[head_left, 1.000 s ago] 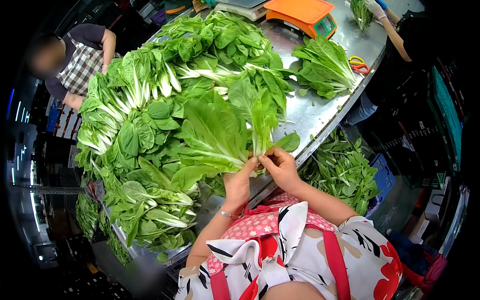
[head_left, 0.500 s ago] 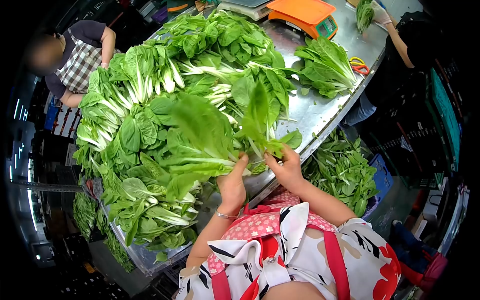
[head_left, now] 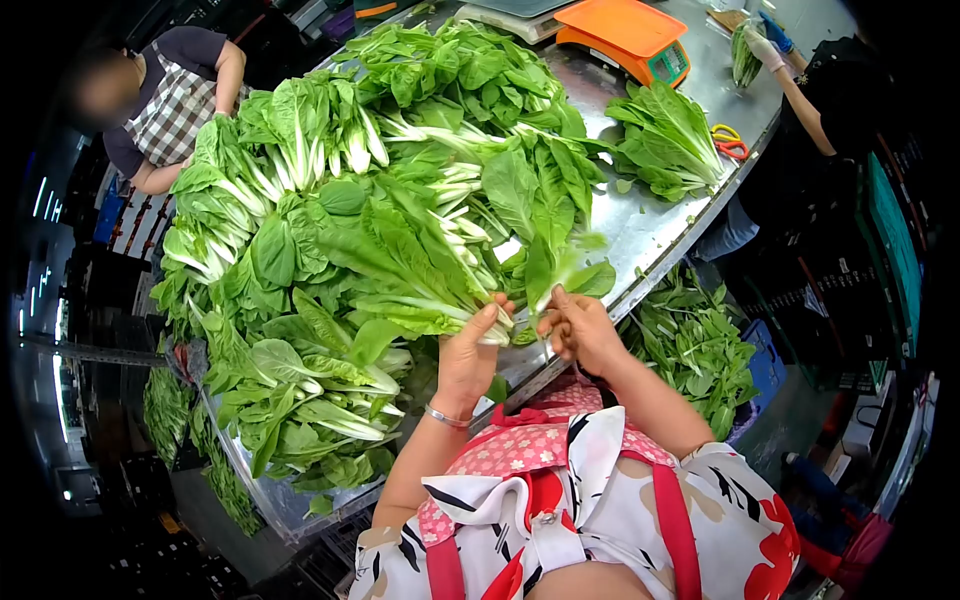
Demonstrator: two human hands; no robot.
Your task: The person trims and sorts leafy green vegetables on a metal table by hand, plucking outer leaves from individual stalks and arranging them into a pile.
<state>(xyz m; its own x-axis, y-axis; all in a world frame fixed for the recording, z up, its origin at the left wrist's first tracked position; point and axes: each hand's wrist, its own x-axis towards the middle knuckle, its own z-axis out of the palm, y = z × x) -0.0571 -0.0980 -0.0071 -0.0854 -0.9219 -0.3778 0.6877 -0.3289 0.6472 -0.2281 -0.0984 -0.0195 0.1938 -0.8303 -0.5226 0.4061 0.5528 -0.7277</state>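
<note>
My left hand [head_left: 470,352] is closed around the pale stem end of a head of leafy greens [head_left: 415,262], its long leaves pointing up and left over the pile. Just right of it, my right hand [head_left: 583,328] has its fingers curled, thumb and forefinger pinched at the base of a loose green leaf [head_left: 541,268]. Part of that leaf is smeared by motion. Beneath and beyond both hands spreads a big pile of leafy greens [head_left: 290,245] with white stems, on a metal table [head_left: 648,235].
An orange scale [head_left: 625,35] stands at the back. Near the right edge lie more greens [head_left: 665,140] and scissors [head_left: 729,141]. A blue crate [head_left: 765,365] with loose leaves sits below the table. One co-worker [head_left: 185,100] is at far left, another's gloved hand [head_left: 766,50] at far right.
My hands have moved slightly apart. The head in my left hand has settled lower and is less blurred. The leaf at my right hand has moved a little to the right.
</note>
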